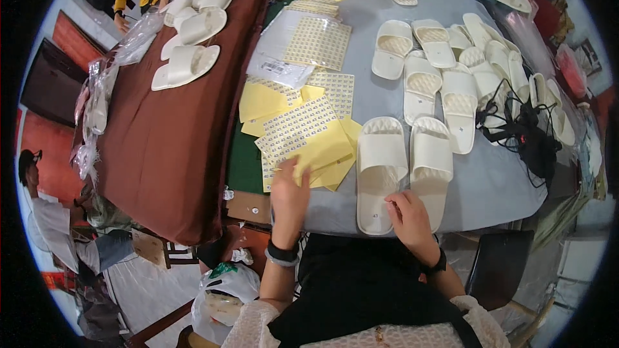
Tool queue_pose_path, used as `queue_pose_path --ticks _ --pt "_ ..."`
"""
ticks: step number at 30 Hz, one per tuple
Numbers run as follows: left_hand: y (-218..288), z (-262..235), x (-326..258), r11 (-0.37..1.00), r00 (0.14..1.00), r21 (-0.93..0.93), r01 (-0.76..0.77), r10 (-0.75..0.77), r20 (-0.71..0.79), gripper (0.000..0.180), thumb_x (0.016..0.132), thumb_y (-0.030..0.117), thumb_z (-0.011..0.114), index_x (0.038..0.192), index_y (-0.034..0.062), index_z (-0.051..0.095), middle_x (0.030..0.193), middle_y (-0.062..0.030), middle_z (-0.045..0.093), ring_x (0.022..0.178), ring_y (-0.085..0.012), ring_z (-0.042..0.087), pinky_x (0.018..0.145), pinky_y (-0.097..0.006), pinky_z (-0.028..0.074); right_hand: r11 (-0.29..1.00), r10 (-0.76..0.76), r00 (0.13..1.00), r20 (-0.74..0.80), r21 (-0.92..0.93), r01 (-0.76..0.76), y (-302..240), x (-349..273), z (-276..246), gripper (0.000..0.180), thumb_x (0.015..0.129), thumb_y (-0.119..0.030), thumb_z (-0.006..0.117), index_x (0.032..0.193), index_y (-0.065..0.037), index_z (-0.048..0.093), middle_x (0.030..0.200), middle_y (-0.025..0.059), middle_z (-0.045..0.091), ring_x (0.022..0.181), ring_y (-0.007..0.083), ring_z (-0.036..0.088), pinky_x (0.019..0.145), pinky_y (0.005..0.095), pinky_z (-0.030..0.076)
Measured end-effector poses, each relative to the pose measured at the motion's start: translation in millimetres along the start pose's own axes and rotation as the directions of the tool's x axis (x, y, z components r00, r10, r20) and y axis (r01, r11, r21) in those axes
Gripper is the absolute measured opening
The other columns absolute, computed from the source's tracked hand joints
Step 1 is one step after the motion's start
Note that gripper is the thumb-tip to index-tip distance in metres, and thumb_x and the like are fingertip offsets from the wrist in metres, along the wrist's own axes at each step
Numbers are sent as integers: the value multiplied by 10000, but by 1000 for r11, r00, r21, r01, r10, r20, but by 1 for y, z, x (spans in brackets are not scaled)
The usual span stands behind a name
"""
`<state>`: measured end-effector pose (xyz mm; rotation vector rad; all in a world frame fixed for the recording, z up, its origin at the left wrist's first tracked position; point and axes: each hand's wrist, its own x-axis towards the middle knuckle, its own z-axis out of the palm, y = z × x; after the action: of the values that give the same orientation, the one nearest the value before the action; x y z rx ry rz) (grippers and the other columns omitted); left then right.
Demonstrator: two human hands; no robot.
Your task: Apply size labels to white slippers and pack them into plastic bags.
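My left hand [289, 196] is over the near edge of several yellow-backed sheets of small printed labels [303, 130], with thumb and fingers apart, slightly blurred. My right hand [411, 219] is curled above the near end of a pair of cream slippers, fingertips pinched together; anything between them is too small to make out. The left slipper [382, 154] of this pair lies toe away from me and has a small label on its heel. The right slipper [431, 158] lies beside it, its heel partly hidden by my hand.
More cream slippers [459, 103] crowd the right of the grey-covered table [496, 187], by a tangled black strap [519, 132]. Slippers [187, 64] also line the brown-covered table [174, 135] at left. People sit or stand around; a white plastic bag [222, 299] is below.
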<state>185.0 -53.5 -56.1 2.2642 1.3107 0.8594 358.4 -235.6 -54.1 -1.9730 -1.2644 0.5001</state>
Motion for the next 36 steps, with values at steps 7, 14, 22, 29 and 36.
queue_pose_path --ticks 7,14,22,29,36 --pt "-52 -35 8 913 914 48 405 -405 -23 321 776 247 692 964 17 570 814 -116 614 749 -268 605 653 -369 470 995 -97 995 -25 -27 97 -24 -2 -9 68 838 -114 588 897 -79 594 826 90 562 763 289 546 666 381 402" --pt "-33 -24 7 851 846 81 519 -524 92 412 751 320 715 994 31 551 768 -97 656 738 -290 641 645 -391 480 978 -207 978 11 29 206 -25 -3 6 86 830 -125 598 905 -82 603 832 67 575 797 272 551 701 387 408" --pt "-38 -17 10 865 862 76 496 -501 78 458 721 356 732 992 40 541 725 -91 647 708 -297 636 628 -393 482 983 -180 983 30 43 178 -26 -8 5 96 825 -134 603 907 -84 606 867 61 580 830 269 553 738 382 412" --pt "-43 -13 6 888 872 227 400 -445 205 450 759 435 673 790 -6 593 724 -150 623 665 -297 604 608 -371 460 978 -203 979 28 49 201 -26 -9 6 89 828 -140 604 896 -83 604 860 70 585 804 275 560 723 369 410" --pt "-31 -35 10 919 913 32 392 -393 112 305 840 274 604 808 -29 590 671 -145 605 593 -254 585 572 -344 446 968 -240 971 2 75 239 -28 -6 3 90 820 -108 612 903 -76 599 864 77 587 810 269 564 721 370 410"
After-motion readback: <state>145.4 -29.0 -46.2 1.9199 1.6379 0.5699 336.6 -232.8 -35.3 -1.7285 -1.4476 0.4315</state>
